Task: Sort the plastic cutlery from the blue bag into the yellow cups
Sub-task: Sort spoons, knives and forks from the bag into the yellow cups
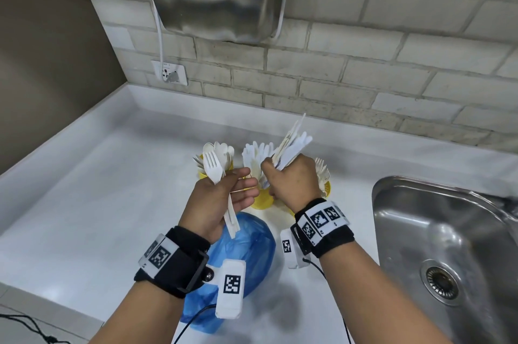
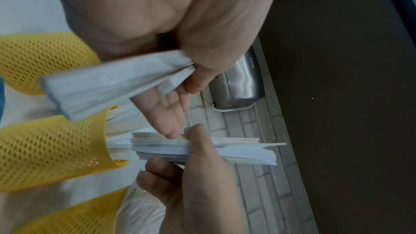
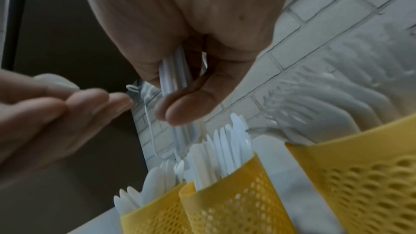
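The left hand point(image 1: 221, 198) pinches a few white forks point(image 1: 213, 168) under its thumb, fingers otherwise straight, while the right hand point(image 1: 291, 181) is fisted round a bundle of knives point(image 1: 291, 147). Just beyond both stand three yellow cups point(image 1: 262, 199) filled with cutlery; the blue bag point(image 1: 246, 257) lies on the white counter point(image 1: 84, 189) beneath the wrists, beside a steel sink point(image 1: 448, 245).

We saw a white countertop point(image 1: 92, 175) running along the brick wall into a corner. Three yellow mesh cups point(image 1: 262, 199) stood on it near the wall, close together, each filled with white plastic cutlery point(image 1: 221, 151). A crumpled blue bag point(image 1: 246, 254) lay on it in front of the cups. A steel sink point(image 1: 398, 231) was set into its right side.
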Demonstrator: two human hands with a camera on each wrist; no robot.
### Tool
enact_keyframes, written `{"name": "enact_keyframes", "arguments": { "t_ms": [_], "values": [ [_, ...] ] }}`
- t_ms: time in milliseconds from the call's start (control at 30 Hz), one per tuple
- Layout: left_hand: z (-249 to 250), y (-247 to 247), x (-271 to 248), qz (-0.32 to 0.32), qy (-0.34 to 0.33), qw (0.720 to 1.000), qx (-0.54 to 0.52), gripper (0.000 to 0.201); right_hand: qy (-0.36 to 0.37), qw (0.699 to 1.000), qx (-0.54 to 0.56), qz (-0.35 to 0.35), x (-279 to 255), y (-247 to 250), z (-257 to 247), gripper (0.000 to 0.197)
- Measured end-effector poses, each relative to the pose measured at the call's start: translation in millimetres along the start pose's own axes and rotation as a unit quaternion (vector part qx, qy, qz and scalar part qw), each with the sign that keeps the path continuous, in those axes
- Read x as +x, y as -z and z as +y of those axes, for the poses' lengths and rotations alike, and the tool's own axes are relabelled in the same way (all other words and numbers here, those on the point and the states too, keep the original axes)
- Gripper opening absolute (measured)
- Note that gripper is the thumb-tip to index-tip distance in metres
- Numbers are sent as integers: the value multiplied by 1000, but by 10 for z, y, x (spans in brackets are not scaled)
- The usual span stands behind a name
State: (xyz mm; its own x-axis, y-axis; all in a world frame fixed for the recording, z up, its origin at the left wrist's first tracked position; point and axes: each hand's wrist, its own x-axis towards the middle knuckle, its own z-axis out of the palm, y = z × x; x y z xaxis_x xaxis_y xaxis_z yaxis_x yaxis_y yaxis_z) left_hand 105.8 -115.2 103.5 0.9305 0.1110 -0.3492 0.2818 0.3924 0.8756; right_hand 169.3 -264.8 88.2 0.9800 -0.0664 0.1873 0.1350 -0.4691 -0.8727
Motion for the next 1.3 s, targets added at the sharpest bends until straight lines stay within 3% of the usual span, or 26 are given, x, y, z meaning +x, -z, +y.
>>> {"name": "enact_keyframes", "arguments": {
  "t_ms": [133,467,833,967,1133,1233,1300],
  "values": [
    [13,-3,16,8,-6,1000,8,24,32,995,-89,-23,115,-198,87,34],
    [16,-5,69,22,-26,999,13,23,47,983,-163,-77,254,-335,76,18],
    [1,-39,136,22,-22,999,15,22,-62,961,-217,-163,317,-410,74,32],
    [-5,-29,135,19,-24,999,16,22,-68,958,-221,-170,330,-388,61,32],
    [-21,-3,143,7,-29,999,27,25,26,959,-263,-98,298,-390,29,43],
    [-20,-7,146,2,-35,999,31,24,146,932,-330,-39,272,-397,-29,55],
    [-23,-10,150,5,-40,999,36,23,205,918,-337,-48,297,-419,-52,61]
  ]
}}
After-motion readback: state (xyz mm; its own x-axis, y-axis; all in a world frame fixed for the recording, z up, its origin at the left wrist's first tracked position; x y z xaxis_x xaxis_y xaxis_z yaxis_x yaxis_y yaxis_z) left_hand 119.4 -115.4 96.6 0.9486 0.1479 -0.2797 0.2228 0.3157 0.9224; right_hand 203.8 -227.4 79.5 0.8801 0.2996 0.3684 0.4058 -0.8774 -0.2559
